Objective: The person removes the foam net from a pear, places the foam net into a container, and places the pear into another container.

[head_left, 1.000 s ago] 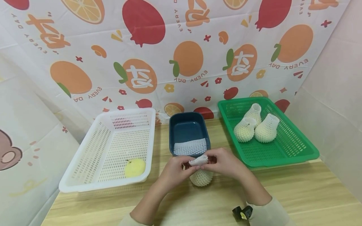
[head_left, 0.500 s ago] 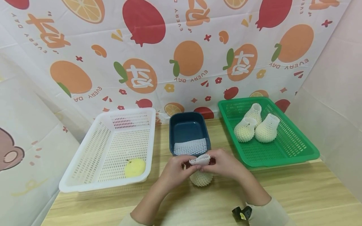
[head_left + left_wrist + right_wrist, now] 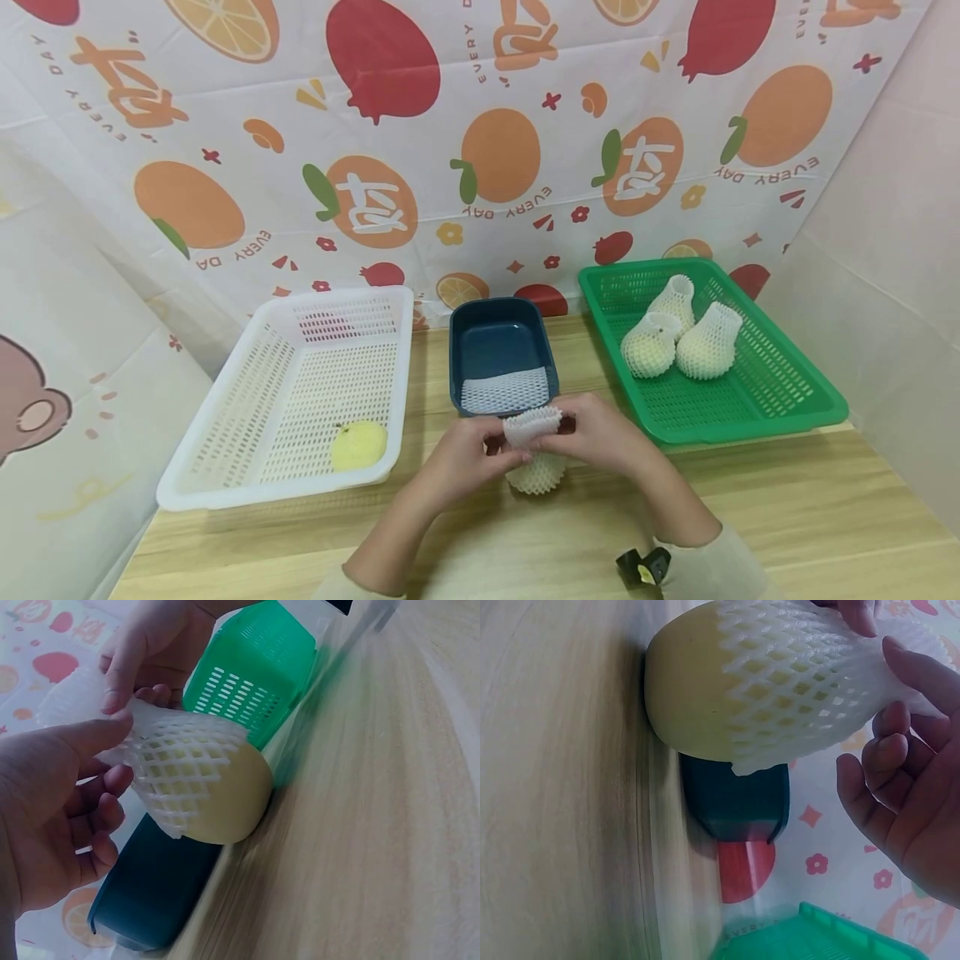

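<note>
A pale yellow pear [image 3: 251, 795] stands on the table with a white foam net [image 3: 780, 682] around its upper part; its lower part is bare in both wrist views. The net's loose end rises above the fruit. My left hand [image 3: 471, 454] pinches this end from the left between thumb and forefinger, its other fingers loosely curled. From the right, my right hand [image 3: 596, 429] pinches the same end with thumb and fingers. One more bare pear [image 3: 358, 445] lies in the near right corner of the white basket [image 3: 172, 492].
Just behind the hands is a dark blue bin [image 3: 495, 340] holding flat foam nets [image 3: 506, 392]. On the right, a green basket [image 3: 780, 421] contains several netted pears [image 3: 707, 342]. A black clip-like object [image 3: 642, 568] is by the right cuff. A fruit-print cloth [image 3: 498, 154] hangs behind.
The net's loose end stands taller and straighter above the pear than before. Both hands have shifted only slightly around it; the pear and the baskets stay in place.
</note>
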The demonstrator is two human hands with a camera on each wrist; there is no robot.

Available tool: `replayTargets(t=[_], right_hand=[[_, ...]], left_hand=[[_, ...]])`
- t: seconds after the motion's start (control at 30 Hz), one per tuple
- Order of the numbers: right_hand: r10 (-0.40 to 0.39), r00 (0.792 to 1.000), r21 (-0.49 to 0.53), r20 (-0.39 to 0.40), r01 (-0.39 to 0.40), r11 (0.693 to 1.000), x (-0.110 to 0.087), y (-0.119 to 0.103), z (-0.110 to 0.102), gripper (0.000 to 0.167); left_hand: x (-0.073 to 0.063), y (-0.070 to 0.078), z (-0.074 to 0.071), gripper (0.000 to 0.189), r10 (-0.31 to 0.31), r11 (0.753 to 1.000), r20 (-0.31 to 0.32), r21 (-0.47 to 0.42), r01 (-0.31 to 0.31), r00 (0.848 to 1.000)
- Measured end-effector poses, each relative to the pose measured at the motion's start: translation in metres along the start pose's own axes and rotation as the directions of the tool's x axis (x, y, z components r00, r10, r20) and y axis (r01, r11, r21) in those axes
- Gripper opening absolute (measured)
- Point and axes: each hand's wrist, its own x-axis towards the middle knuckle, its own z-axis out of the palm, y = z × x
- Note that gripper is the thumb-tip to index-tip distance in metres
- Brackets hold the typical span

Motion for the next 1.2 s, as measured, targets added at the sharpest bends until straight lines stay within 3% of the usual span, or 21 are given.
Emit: replayTargets(t=[0.57,0.8,1.2], right_hand=[[0.060,0.995,0.025,0.078,-0.062,0.998,-0.001,0.000,0.000,0.043],[0.098,0.993,0.028,0.060,-0.100,0.995,-0.004,-0.004,0.001,0.048],[0.091,0.996,0.060,-0.009,-0.090,0.994,-0.004,-0.006,0.004,0.047]], left_hand=[[0.001,0.007,0.003,0.008,0.085,0.995,-0.128,-0.035,-0.090,0.988],[0.003,0.012,0.006,0.009,0.103,0.991,-0.165,-0.064,-0.114,0.981],[0.003,0.015,0.009,0.010,0.156,0.979,-0.233,-0.093,-0.182,0.960]])
